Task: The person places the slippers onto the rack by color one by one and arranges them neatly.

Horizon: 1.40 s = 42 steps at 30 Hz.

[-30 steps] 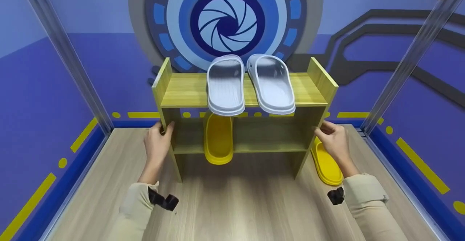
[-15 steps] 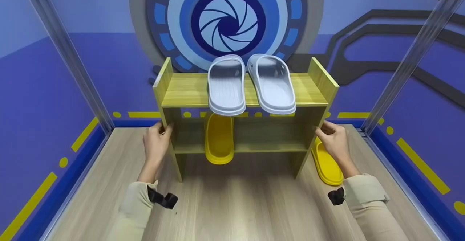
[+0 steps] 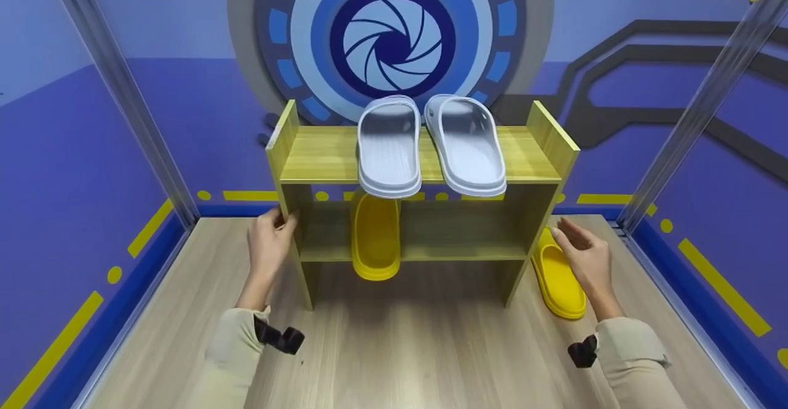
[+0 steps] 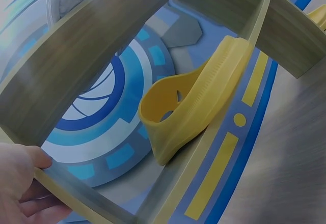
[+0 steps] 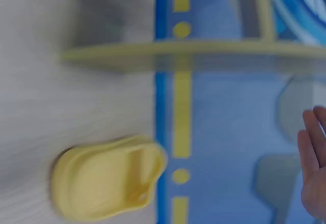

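My left hand [image 3: 271, 241] pinches the left side panel of a small wooden shoe rack [image 3: 412, 252], thumb inside and fingers outside, as the left wrist view also shows. My right hand [image 3: 588, 261] is off the rack, its fingers straight and holding nothing, above a yellow clog [image 3: 563, 289] that lies on the floor board right of the rack. A second yellow clog [image 4: 204, 91] sits on the rack's middle shelf, left of centre. On the top shelf stand two pale grey clogs [image 3: 389, 156], side by side, heels over the front edge.
The rack stands on a wood-grain board [image 3: 394, 360] close to a blue patterned back wall [image 3: 184, 125]. Metal posts [image 3: 689, 113] rise at the two back corners, with blue side walls beyond.
My right hand has let go of the rack's right side panel and moved outward to the right. My left hand keeps its pinch. The head view has shifted slightly.
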Motion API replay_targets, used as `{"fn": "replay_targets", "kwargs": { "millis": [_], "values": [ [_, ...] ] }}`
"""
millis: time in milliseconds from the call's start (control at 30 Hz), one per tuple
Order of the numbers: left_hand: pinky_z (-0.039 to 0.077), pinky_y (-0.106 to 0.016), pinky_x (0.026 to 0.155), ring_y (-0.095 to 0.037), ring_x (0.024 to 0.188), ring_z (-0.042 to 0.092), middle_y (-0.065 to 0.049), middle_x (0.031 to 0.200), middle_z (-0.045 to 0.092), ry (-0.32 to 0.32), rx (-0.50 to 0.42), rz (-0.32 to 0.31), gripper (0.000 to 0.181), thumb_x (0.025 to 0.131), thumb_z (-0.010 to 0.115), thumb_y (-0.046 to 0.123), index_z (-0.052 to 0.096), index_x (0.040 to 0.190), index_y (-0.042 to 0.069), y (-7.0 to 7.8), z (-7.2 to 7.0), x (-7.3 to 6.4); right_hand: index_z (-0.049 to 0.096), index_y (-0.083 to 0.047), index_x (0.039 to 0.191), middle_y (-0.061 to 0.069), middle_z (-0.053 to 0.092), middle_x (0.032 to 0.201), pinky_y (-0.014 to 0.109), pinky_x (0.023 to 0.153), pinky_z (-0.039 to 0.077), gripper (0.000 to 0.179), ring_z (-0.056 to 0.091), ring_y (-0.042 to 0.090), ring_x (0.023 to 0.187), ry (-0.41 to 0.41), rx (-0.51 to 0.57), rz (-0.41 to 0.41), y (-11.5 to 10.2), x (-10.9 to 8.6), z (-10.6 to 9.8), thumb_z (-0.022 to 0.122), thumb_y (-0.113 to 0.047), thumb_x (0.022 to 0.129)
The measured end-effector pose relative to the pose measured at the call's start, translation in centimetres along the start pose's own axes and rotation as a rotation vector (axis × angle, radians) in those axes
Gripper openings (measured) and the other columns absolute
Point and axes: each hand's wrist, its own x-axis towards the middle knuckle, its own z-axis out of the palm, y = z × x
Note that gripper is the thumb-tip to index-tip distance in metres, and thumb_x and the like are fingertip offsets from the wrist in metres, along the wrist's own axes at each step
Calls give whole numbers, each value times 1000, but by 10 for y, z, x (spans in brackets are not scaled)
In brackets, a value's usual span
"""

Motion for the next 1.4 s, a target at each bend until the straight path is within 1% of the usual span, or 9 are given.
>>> {"fn": "replay_targets", "kwargs": {
  "millis": [100, 167, 267, 333, 500, 667, 833, 1033, 1400],
  "values": [
    [47, -40, 67, -27, 78, 61, -16, 83, 64, -1, -1, 2, 16, 82, 60, 14, 63, 79, -1, 0, 0, 0, 49, -2, 124, 16, 52, 120, 28, 88, 38, 55, 50, 21, 107, 15, -59, 78, 29, -8, -3, 60, -35, 82],
    [47, -41, 68, -28, 79, 61, -16, 82, 65, 14, 0, 12, 16, 81, 61, 13, 63, 78, -2, 0, 0, 1, 46, -6, 128, 13, 48, 125, 32, 94, 33, 57, 43, 24, 114, 18, -83, 103, 67, -11, -1, 59, -36, 82],
    [47, -41, 67, -28, 77, 62, -16, 80, 65, 33, 7, 35, 15, 81, 61, 13, 63, 77, -2, -1, 1, 2, 34, -8, 136, 15, 37, 134, 40, 99, 23, 66, 30, 29, 123, 4, -124, 148, 102, -18, 1, 58, -39, 83],
    [47, -41, 67, -28, 77, 62, -15, 79, 65, 39, 8, 42, 16, 80, 62, 13, 64, 76, -1, -1, 1, 2, 27, -7, 138, 16, 31, 137, 43, 100, 19, 74, 24, 32, 126, -6, -165, 176, 114, -24, 3, 58, -42, 81],
    [48, -40, 68, -28, 78, 62, -16, 82, 65, 26, 0, 31, 17, 81, 61, 15, 64, 79, -1, 1, 2, 3, 14, 2, 139, 28, 17, 137, 54, 97, 14, 94, 17, 44, 123, -42, -281, 297, 103, -41, 6, 61, -49, 76],
    [48, -41, 67, -29, 79, 62, -17, 83, 65, 30, 0, 32, 16, 81, 61, 13, 64, 79, -3, 1, 2, 2, 5, 5, 138, 31, 10, 136, 53, 97, 13, 97, 13, 45, 122, -89, -382, 418, 116, -54, 11, 63, -44, 76],
    [48, -40, 67, -28, 79, 62, -17, 83, 65, 25, 1, 23, 16, 81, 61, 14, 63, 78, -2, 0, 3, 1, -1, 7, 137, 34, 8, 135, 53, 98, 10, 102, 11, 46, 122, -130, -463, 448, 126, -60, 12, 63, -42, 76],
    [48, -41, 68, -29, 81, 61, -17, 86, 64, 15, 8, -13, 17, 82, 60, 14, 63, 80, -3, -1, 2, 0, -11, 5, 136, 36, 2, 135, 53, 98, 6, 110, 6, 47, 123, -184, -475, 526, 127, -59, 11, 62, -49, 74],
    [48, -40, 67, -29, 78, 62, -17, 81, 65, 38, 8, 33, 14, 80, 60, 11, 63, 76, -2, -2, 3, 0, -11, 6, 135, 36, 11, 132, 54, 98, 7, 110, 12, 48, 120, -169, -533, 557, 129, -58, 14, 64, -45, 73]
  ]
}}
